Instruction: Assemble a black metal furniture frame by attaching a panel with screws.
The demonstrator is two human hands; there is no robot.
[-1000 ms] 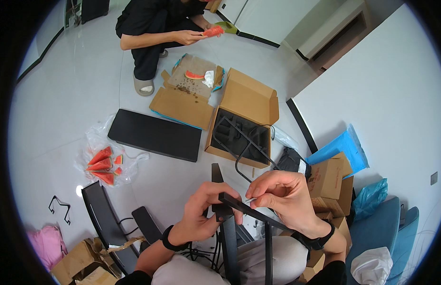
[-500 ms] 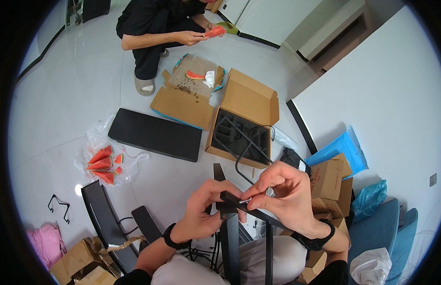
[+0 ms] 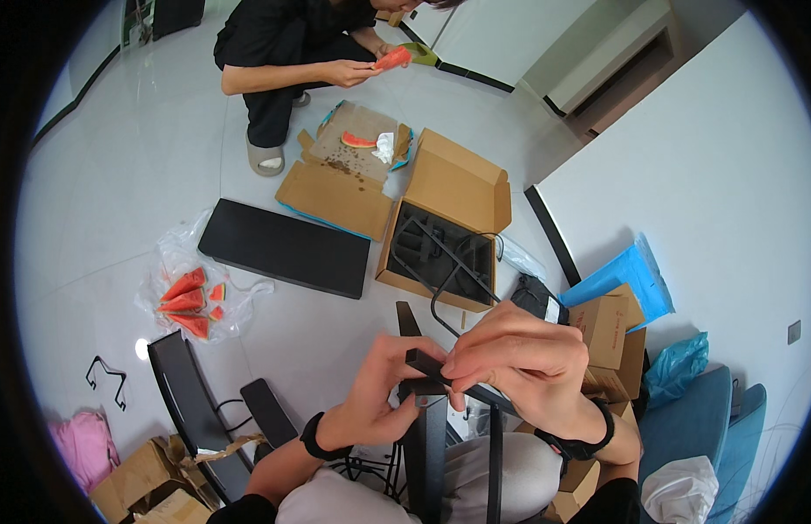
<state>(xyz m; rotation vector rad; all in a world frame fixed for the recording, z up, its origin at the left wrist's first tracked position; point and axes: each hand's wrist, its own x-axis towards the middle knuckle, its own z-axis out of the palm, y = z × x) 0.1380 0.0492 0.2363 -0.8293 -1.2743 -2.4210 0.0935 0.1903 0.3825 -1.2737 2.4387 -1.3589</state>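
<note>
My left hand (image 3: 375,389) is closed around the end joint of a black metal frame (image 3: 426,463), whose bars rise between my knees. Against the short crossbar (image 3: 427,365) on top, my right hand (image 3: 519,358) pinches with thumb and forefinger. Whatever lies between those fingertips is hidden by the fingers. A small bracket with a hole (image 3: 423,400) shows just below the crossbar, beside my left fingers. Another slim black bar (image 3: 494,467) runs down under my right hand.
Ahead lie a black panel (image 3: 283,249), an open carton (image 3: 440,284) with black parts, and flattened cardboard (image 3: 336,205). Watermelon slices (image 3: 185,301) rest on a plastic bag at left. A person (image 3: 292,61) crouches beyond, holding watermelon. Cartons (image 3: 602,336) and a blue chair (image 3: 685,424) stand right.
My right hand has turned over the crossbar, its fingers curling further in. The small silvery rod seen at its fingertips before is now out of sight. My left hand has barely moved.
</note>
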